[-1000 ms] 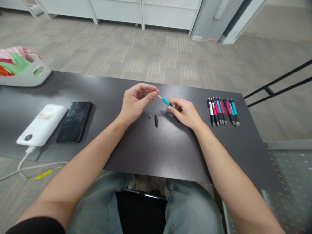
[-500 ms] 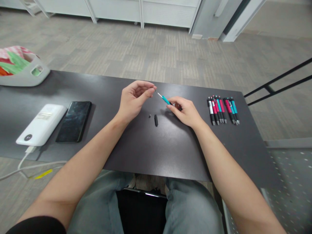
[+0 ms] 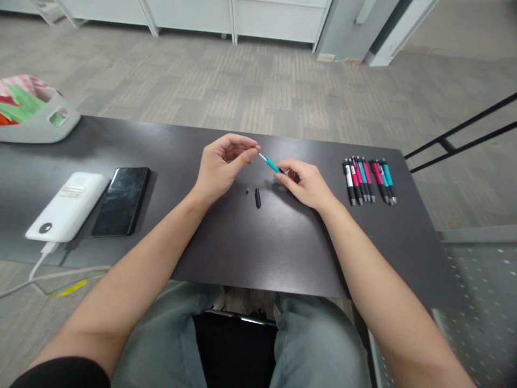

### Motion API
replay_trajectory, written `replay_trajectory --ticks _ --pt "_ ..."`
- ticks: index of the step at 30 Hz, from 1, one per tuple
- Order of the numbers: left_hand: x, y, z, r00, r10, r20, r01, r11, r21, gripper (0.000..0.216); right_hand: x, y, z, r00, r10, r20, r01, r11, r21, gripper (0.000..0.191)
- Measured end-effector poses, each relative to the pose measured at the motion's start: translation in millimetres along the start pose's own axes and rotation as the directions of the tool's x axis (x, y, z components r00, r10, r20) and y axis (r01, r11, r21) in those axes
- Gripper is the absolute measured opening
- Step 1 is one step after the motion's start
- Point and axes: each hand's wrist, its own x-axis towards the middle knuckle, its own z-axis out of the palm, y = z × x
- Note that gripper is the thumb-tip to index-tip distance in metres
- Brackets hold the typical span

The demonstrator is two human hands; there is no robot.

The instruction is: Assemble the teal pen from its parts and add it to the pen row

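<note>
Pinching the slim teal plastic pen barrel (image 3: 274, 166), your right hand (image 3: 304, 184) barely moved; your left hand (image 3: 221, 167), at 9 o'clock, stays closed on its white tip, as before.

Bright even light, soft shadows — sharp centre, wide-angle bend at edges

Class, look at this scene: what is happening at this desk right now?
A seated person holds a teal pen barrel in the right hand, while the left hand pinches the thin white tip that sticks out of it. A small black pen piece and a tiny black bit lie on the dark table below. Whole pens lie at the right.
</note>
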Motion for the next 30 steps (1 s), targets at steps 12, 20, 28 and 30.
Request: replay_trajectory --ticks 12,20,28,30 --pt "-12 1 1 0.990 0.091 0.104 -0.105 0.984 0.142 0.034 -1 1 3 1.000 -0.003 0.016 0.003 1.000 0.022 0.046" --pt "-5 3 -17 0.952 0.010 0.306 -0.096 0.959 0.267 0.060 0 0 3 0.999 0.015 -0.033 -0.012 0.998 0.069 0.040" --pt "-7 21 -31 0.742 -0.321 0.588 -0.227 0.705 0.672 0.086 0 4 5 0.997 0.025 -0.075 -0.020 0.997 0.069 0.038" --pt "-6 24 -30 0.737 -0.318 0.596 -0.229 0.713 0.663 0.088 -1 6 6 0.997 0.020 -0.073 -0.015 0.998 0.065 0.037"
